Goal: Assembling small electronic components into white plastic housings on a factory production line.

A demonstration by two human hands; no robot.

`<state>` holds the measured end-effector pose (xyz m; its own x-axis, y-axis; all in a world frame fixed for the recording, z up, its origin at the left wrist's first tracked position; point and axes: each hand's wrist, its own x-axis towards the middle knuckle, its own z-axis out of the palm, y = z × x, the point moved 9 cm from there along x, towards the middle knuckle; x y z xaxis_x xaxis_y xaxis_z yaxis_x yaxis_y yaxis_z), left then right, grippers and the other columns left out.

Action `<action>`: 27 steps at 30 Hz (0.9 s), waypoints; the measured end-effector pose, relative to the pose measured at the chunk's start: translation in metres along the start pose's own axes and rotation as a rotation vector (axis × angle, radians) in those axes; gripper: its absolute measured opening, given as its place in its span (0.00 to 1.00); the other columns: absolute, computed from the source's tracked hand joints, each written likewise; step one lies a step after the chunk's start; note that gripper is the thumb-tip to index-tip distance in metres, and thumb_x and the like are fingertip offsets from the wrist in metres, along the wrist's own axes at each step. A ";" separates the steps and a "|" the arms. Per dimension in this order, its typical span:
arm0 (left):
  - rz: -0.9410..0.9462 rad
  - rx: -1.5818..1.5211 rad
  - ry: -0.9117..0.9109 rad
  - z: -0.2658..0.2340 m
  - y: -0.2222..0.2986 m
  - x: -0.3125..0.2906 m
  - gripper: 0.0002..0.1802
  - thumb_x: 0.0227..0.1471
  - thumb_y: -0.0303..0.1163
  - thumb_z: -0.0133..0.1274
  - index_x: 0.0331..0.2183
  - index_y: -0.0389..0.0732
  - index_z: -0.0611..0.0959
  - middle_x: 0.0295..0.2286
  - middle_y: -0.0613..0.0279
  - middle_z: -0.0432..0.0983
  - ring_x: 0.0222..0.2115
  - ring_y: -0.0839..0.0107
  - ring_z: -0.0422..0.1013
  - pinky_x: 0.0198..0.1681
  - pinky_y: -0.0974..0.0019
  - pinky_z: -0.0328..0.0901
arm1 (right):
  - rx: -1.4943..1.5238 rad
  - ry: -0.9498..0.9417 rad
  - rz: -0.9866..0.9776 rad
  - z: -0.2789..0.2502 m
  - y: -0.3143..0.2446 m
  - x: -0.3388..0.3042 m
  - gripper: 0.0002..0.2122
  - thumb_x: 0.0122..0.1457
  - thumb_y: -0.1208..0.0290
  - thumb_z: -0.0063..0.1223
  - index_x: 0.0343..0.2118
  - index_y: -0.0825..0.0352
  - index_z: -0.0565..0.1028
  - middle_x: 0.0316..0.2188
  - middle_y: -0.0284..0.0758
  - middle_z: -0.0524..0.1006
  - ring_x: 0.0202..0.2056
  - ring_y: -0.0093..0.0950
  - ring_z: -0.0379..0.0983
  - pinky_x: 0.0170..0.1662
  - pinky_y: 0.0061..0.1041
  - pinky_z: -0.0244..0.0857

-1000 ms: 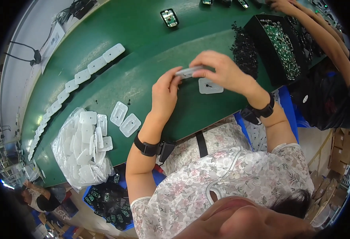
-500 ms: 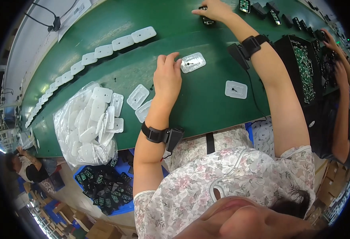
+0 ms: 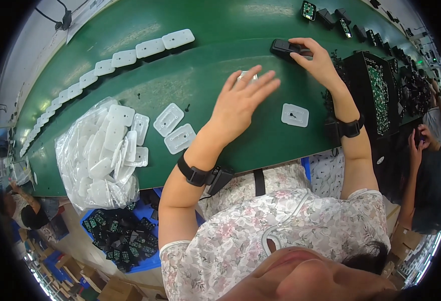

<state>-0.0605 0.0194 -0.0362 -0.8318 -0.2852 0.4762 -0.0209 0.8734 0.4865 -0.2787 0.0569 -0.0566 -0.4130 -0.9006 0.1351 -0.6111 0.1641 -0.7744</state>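
My right hand [image 3: 319, 64] grips a small black plastic housing [image 3: 282, 48] by its right end, just above the green bench. Thumb and fingers pinch it from either side. My left hand [image 3: 234, 109] is open with its fingers spread, over a white plastic cover [image 3: 247, 76] that it mostly hides. Another white cover [image 3: 295, 115], with a small black part at its middle, lies on the bench below my right hand. Left of my left forearm lie two more white covers, one [image 3: 169, 119] above the other [image 3: 180, 139], with a small black piece [image 3: 187, 107] beside them.
White covers [image 3: 150, 47] form a long curved row at the left. A clear bag of white covers [image 3: 97, 155] sits at the bench's near left. At right stands a black box of green circuit boards [image 3: 379, 95]; black housings [image 3: 326, 17] line the far right. A co-worker's hand [image 3: 421, 135] shows there.
My right hand has brought the black housing nearer and to the right, and turned it. My left hand has moved right, spreading its fingers over the white cover.
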 end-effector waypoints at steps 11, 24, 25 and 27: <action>-0.020 0.245 -0.165 0.003 -0.017 -0.009 0.34 0.43 0.18 0.46 0.55 0.45 0.70 0.48 0.61 0.71 0.50 0.63 0.65 0.53 0.61 0.59 | -0.056 0.031 -0.004 0.003 0.002 -0.018 0.19 0.55 0.75 0.57 0.51 0.67 0.71 0.44 0.37 0.75 0.44 0.27 0.74 0.50 0.26 0.67; -0.126 -0.067 0.111 -0.013 -0.045 -0.008 0.35 0.42 0.13 0.47 0.55 0.40 0.68 0.44 0.54 0.72 0.46 0.55 0.66 0.50 0.57 0.62 | -0.049 -0.135 -0.311 0.061 -0.076 -0.040 0.19 0.51 0.81 0.56 0.48 0.68 0.73 0.46 0.38 0.74 0.48 0.33 0.71 0.53 0.28 0.63; -0.149 -0.124 0.099 -0.015 -0.047 -0.008 0.33 0.42 0.12 0.46 0.54 0.39 0.70 0.46 0.52 0.72 0.47 0.54 0.67 0.51 0.58 0.62 | -0.049 -0.140 -0.313 0.065 -0.078 -0.038 0.19 0.51 0.81 0.56 0.48 0.68 0.73 0.46 0.38 0.74 0.48 0.33 0.71 0.53 0.28 0.63; -0.175 -0.181 0.089 -0.022 -0.051 -0.011 0.32 0.41 0.12 0.45 0.52 0.37 0.71 0.47 0.51 0.72 0.48 0.53 0.67 0.52 0.58 0.62 | -0.083 -0.165 -0.391 0.074 -0.090 -0.036 0.20 0.49 0.82 0.56 0.48 0.68 0.73 0.46 0.40 0.75 0.48 0.38 0.71 0.53 0.30 0.64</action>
<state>-0.0385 -0.0304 -0.0497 -0.7718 -0.4666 0.4319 -0.0540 0.7250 0.6867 -0.1586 0.0451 -0.0381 -0.0303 -0.9526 0.3027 -0.7553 -0.1766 -0.6312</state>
